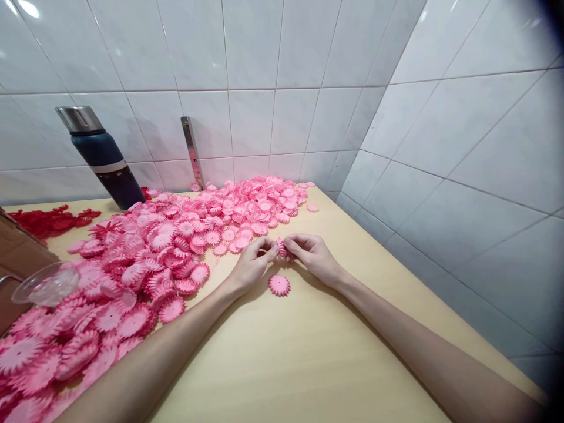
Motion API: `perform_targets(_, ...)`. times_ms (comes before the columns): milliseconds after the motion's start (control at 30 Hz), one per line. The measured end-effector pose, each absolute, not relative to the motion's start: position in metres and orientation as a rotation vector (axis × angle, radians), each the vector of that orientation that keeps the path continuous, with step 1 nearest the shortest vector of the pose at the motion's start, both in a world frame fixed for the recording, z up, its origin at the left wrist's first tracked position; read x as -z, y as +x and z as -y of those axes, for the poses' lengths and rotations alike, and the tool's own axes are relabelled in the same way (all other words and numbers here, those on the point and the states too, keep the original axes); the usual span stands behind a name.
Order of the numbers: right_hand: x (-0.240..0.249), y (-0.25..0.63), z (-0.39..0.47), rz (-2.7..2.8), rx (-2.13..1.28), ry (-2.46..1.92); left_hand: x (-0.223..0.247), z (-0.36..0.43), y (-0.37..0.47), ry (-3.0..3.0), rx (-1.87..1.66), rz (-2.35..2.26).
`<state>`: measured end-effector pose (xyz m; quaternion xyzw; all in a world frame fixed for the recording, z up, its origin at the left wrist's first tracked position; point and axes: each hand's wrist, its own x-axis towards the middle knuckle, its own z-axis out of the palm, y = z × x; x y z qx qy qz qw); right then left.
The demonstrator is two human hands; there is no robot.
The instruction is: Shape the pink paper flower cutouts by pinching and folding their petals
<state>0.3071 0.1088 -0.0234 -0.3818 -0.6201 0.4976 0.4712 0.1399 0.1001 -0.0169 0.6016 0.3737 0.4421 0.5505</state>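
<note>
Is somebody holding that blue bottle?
No, the bottle stands near the wall, while the left hand and right hand pinch a pink flower.

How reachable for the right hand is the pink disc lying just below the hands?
Likely yes: the pink disc lies uncovered on the tabletop, close to the right hand, although that hand is pinching another disc.

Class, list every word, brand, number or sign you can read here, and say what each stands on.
No text can be read.
Bottle: tiny marks by its pale band, too small to read.
Pink discs: no lettering shows.
</note>
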Motion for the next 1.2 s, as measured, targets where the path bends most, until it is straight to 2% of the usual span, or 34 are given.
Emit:
perform_targets(767, 0.0208, 0.3067, -0.1086, 1.522, -1.293, -0.903, 0.0238, -0.1064, 0.1355, 1.348, -0.997, -0.831)
perform_targets(1200, 0.0239, 0.3061, -0.1108, 1.507, -1.291, -0.904, 0.0145, -0.0964, 0.1421, 1.559, -1.126, -1.028)
